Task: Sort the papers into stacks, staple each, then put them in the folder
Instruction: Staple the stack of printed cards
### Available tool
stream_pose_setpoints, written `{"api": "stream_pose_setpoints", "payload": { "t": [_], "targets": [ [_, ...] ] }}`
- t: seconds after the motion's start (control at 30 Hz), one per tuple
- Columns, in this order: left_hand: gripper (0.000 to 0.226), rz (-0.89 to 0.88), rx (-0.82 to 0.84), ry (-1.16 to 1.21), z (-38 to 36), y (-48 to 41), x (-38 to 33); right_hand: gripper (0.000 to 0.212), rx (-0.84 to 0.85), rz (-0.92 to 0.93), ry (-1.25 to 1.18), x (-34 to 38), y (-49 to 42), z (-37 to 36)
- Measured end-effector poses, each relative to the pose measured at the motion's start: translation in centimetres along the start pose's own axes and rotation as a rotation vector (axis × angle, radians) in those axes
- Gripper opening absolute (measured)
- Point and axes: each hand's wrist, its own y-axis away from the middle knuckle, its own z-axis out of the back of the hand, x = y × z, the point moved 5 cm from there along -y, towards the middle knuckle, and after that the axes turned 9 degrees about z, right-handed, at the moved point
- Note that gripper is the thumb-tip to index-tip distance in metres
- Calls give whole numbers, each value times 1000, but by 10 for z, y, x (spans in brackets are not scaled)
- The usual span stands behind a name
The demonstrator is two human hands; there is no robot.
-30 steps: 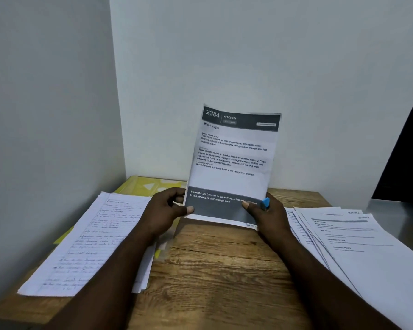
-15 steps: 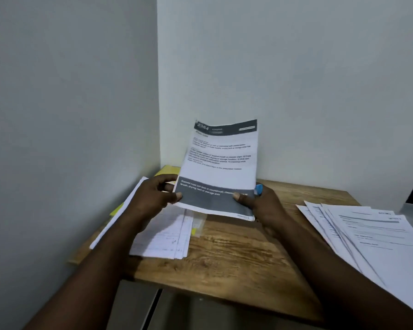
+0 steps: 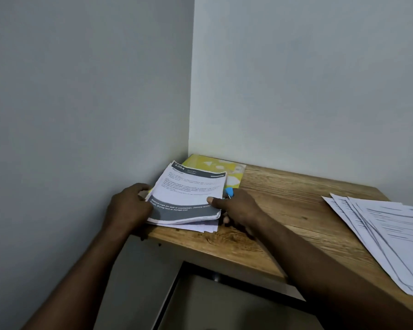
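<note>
Head view: I see the left hand [image 3: 129,206] and right hand [image 3: 236,208], fingers curled round the printed paper stack [image 3: 188,194], which partly covers the yellow folder [image 3: 234,170] on the tabletop [image 3: 284,206].

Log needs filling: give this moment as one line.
phase: stacking | left hand: grips printed stack | right hand: pinches same stack, blue item alongside | yellow folder: partly beneath | fanned sheets: right on table

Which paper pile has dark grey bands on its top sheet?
The stack held by the left hand and right hand in the corner; the fanned pile at right is white with thin lines.
</note>
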Motion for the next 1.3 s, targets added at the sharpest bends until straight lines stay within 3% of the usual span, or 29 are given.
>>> {"api": "stream_pose_setpoints", "payload": {
  "t": [0.13, 0.27, 0.47, 0.57, 0.67, 0.73, 0.93, 1.3],
  "targets": [
    [45, -22, -89, -198, 0, 7, 3, 29, -6, 17, 48, 5, 0, 0],
    [29, -11, -74, -295, -3, 5, -1, 16, -14, 39, 41, 7, 0, -1],
    [17, 32, -46, -377, -4, 5, -8, 31, -2, 15, 117, 2, -6, -5],
    [22, -57, -108, -458, -8, 8, -13, 44, 42, 2, 303, 6, -9, -6],
    [26, -110, -125, -534, -14, 11, -16, 65, 43, 32, 703, 9, -13, -3],
    [24, -111, -112, -500, -14, 9, -17, 69, 1, 43, 778, 11, -12, 2],
    [24, -96, -101, -477, -18, 5, -23, 48, -30, 95, 758, 11, 0, 9],
    [27, -136, -115, -522, -31, 2, -25, 49, 67, 79, 682, 9, -2, 20]
  ]
}}
